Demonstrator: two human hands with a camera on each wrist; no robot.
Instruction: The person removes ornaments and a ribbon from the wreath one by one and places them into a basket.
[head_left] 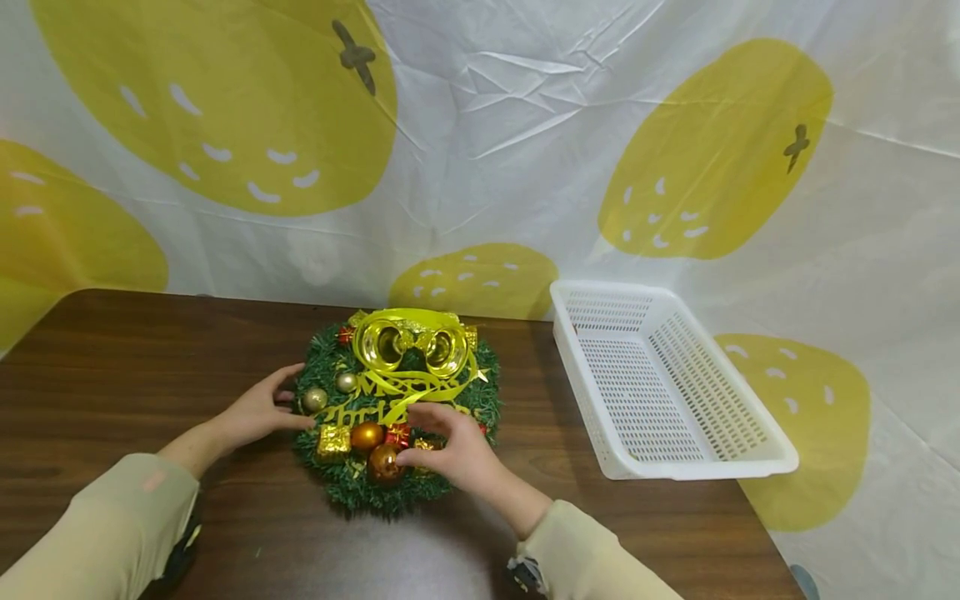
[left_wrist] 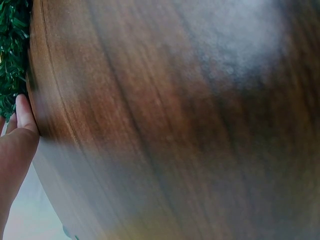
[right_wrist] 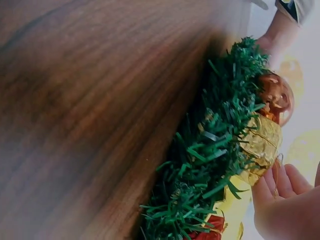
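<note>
A green tinsel wreath (head_left: 491,392) lies on the brown table, with gold lettering across its middle. Two shiny gold bells (head_left: 382,346) with a yellow ribbon (head_left: 420,317) sit at its top. Along the lower part are a copper bauble (head_left: 385,467), an orange bauble (head_left: 367,436), a gold gift box (head_left: 333,442) and a red one (head_left: 398,434). My left hand (head_left: 258,408) touches the wreath's left edge, its fingers spread. Over the lower right reaches my right hand (head_left: 465,454), thumb and forefinger apart, thumb by the copper bauble. In the right wrist view, a thin gold cord (right_wrist: 276,175) runs beside its fingers.
A white perforated plastic basket (head_left: 566,367) stands at the table's right side. Behind the table (head_left: 187,350) hangs a white cloth (head_left: 480,183) printed with yellow fruit. Two small gold baubles (head_left: 315,400) lie near the wreath's left side.
</note>
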